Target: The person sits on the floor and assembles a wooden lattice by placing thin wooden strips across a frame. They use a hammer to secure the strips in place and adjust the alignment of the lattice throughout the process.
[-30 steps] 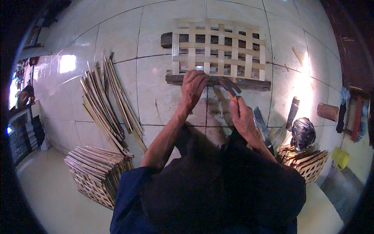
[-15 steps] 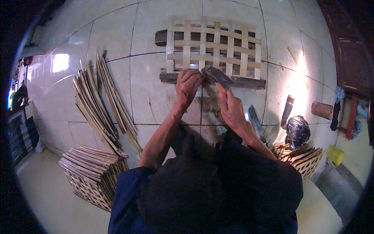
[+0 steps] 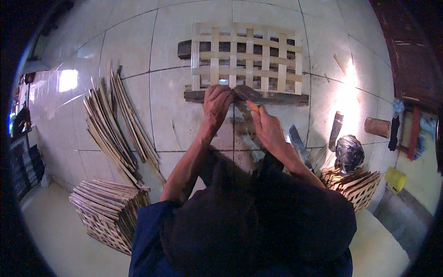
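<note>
A lattice panel of woven pale bamboo strips (image 3: pixel 249 56) lies on dark wooden bars on the tiled floor in front of me. My left hand (image 3: pixel 217 105) is at the near wooden bar (image 3: pixel 286 99), below the panel's near edge. Its fingers are bent and pressed together; what they hold is hidden. My right hand (image 3: pixel 269 128) is closed around the orange handle of a hammer (image 3: pixel 253 106). The hammer's dark, somewhat blurred head is over the near bar, right beside my left fingertips.
Loose split strips (image 3: pixel 110 127) lie to the left, above a stack of woven panels (image 3: pixel 108 210). At right are a broad blade (image 3: pixel 300 145), a dark sheath-like piece (image 3: pixel 336 131), a black plastic bundle (image 3: pixel 349 152), more woven panels (image 3: pixel 362 191) and a short brown cylinder (image 3: pixel 377 127).
The hammer's head has come down onto the near bar next to my left fingers, and my right hand has shifted slightly left. The whole view has also shifted a little.
</note>
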A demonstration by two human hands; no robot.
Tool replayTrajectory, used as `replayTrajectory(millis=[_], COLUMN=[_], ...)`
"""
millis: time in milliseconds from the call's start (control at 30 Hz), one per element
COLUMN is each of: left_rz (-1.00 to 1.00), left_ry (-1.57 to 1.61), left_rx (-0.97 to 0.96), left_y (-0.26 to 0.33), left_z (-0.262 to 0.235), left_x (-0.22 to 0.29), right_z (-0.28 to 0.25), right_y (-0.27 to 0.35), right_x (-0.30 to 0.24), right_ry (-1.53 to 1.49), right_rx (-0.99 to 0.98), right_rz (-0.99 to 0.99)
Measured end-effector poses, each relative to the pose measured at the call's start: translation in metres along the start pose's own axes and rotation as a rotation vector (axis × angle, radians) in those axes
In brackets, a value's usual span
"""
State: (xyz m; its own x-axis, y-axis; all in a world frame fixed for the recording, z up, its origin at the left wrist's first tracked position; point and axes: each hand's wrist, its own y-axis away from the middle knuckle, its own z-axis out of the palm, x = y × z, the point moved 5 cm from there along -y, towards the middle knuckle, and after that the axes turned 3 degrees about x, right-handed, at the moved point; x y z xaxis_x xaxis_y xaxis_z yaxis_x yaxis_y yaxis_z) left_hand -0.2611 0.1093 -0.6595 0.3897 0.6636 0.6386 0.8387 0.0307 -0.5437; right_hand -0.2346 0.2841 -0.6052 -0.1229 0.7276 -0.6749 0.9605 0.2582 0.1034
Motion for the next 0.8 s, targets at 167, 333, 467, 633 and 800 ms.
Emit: replayTrajectory(millis=[167, 333, 467, 633, 800], left_rz=[-0.08, -0.116, -0.2, -0.217, -0.237], left_ry=[0.092, -0.118, -0.471, -0.551, -0.556], left_rx=[-0.071, -0.104, -0.229, -0.297, -0.295], left_y=[-0.007, -0.009, -0.019, -0.016, -0.015], left_z=[-0.005, -0.023, -0.017, -0.012, -0.015], left_x=[-0.002, -0.029, -0.035, -0.033, -0.032], right_z=[-0.01, -0.019, -0.021, -0.036, -0.017], right_y=[-0.001, 0.002, -0.002, -0.017, -0.021], right_x=[-0.003, -0.005, -0.015, -0.051, -0.017], right_ry=[-0.028, -0.09, -0.1, -0.081, 0.085], right_rx=[-0.02, -0.037, -0.07, -0.017, -0.141], right_rz=[0.113, 0.166, 0.117, -0.103, -0.076])
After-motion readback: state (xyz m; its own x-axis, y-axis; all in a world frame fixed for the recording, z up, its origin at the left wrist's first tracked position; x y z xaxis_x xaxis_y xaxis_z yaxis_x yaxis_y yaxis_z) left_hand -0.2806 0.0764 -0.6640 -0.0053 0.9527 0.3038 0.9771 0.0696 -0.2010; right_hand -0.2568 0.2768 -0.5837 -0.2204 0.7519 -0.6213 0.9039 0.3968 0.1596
